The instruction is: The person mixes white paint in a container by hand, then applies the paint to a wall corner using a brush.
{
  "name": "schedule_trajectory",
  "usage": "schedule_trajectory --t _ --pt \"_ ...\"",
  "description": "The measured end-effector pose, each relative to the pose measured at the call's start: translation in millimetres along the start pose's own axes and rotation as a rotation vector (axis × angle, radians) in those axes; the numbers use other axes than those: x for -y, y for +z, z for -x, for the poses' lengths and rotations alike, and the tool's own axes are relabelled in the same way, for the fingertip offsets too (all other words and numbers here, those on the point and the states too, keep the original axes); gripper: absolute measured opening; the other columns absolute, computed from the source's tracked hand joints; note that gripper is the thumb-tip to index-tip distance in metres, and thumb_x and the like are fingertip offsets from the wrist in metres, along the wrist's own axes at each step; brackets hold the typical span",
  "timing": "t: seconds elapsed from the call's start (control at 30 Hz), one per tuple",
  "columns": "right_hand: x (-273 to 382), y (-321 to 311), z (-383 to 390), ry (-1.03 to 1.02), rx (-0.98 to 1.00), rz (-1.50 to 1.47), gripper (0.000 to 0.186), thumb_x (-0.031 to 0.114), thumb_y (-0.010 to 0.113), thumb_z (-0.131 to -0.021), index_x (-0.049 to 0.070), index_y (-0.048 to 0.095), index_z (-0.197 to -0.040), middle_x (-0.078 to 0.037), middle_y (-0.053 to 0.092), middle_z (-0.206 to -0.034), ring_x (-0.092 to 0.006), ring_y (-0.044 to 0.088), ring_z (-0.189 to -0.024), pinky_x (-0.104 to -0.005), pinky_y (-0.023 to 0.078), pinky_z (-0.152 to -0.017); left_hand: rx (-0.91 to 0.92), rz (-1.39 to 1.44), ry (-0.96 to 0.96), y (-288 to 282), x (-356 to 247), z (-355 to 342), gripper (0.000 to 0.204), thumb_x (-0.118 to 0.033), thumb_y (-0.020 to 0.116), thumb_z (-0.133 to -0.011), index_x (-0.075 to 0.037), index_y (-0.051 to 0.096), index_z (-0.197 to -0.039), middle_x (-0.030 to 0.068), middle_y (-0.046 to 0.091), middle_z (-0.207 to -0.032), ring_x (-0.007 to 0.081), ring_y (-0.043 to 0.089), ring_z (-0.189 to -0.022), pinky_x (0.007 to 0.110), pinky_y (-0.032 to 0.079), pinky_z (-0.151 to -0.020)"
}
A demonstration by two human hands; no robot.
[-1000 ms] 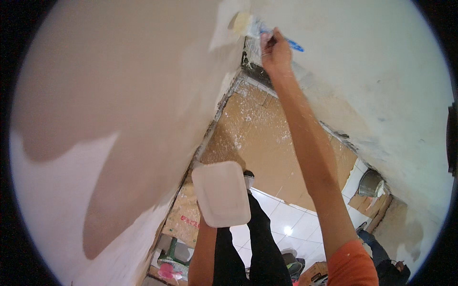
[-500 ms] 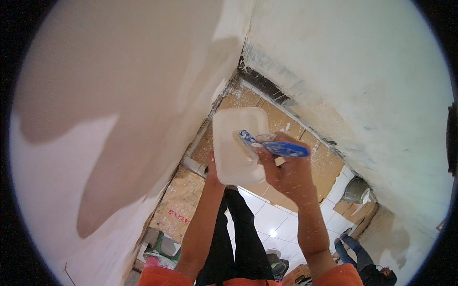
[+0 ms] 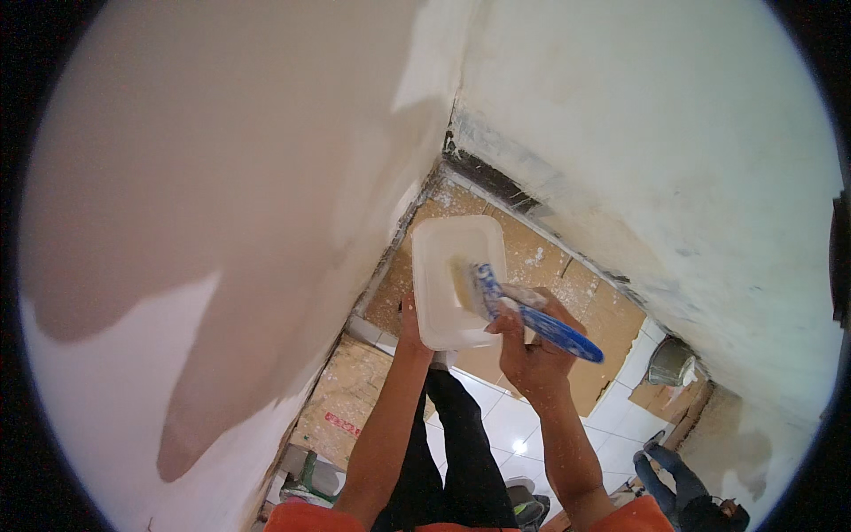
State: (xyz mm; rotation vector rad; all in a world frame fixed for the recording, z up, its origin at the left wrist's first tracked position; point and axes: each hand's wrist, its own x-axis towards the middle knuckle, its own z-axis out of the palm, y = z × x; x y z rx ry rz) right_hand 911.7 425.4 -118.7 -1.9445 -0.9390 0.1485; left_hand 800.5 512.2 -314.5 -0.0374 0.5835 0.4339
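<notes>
My left hand (image 3: pixel 414 326) grips the near left edge of a shallow white tray (image 3: pixel 432 239), its fingers mostly hidden beneath it. Pale paint or a similar coating seems to cover the tray's inside. In my right hand (image 3: pixel 541 346) is a paintbrush (image 3: pixel 560 333) with a blue handle, smeared with white. The fingers are closed round it near the bristle end. Its pale bristles (image 3: pixel 463 282) are over the tray's middle, pointing left; whether they touch the bottom I cannot tell. White smears mark the fingers of that hand.
Two walls meet in a corner ahead, with a dark strip (image 3: pixel 496 182) low on the right one. Paint-spattered cardboard (image 3: pixel 585 301) covers part of the white-tiled floor (image 3: pixel 510 424). A bucket (image 3: pixel 671 362) stands by the right wall; another person (image 3: pixel 678 483) is at the lower right.
The brush has tilted, its handle swinging lower and to the right, so the bristles now show more. In the picture, the tray has shifted slightly right and down.
</notes>
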Motion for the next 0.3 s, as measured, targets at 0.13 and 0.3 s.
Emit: schedule_trajectory --t 0.13,0.3 --pt "-15.8 12.5 -0.8 0.245 -0.125 -0.17 0.009 0.004 0.061 -0.09 -0.004 0.065 -0.087 -0.011 0.067 -0.077 -0.0154 0.065 -0.058 -0.0255 0.05 -0.052 -0.096 -0.004 -0.033 16.3 -13.6 -13.4 0.042 -0.031 0.041 -0.096 -0.003 0.053 -0.125 0.0124 0.063 -0.113 0.0279 0.064 -0.1 0.041 0.056 -0.084" --pt "-43.5 20.0 -44.7 0.623 -0.401 -0.884 0.022 0.015 0.059 -0.095 -0.006 0.062 -0.088 -0.013 0.066 -0.071 -0.017 0.066 -0.059 -0.0252 0.051 -0.054 0.369 0.118 -0.007 -2.8 -35.5 -30.1 0.049 -0.038 0.041 -0.097 -0.005 0.048 -0.132 0.0146 0.058 -0.123 0.0291 0.06 -0.109 0.047 0.053 -0.09"
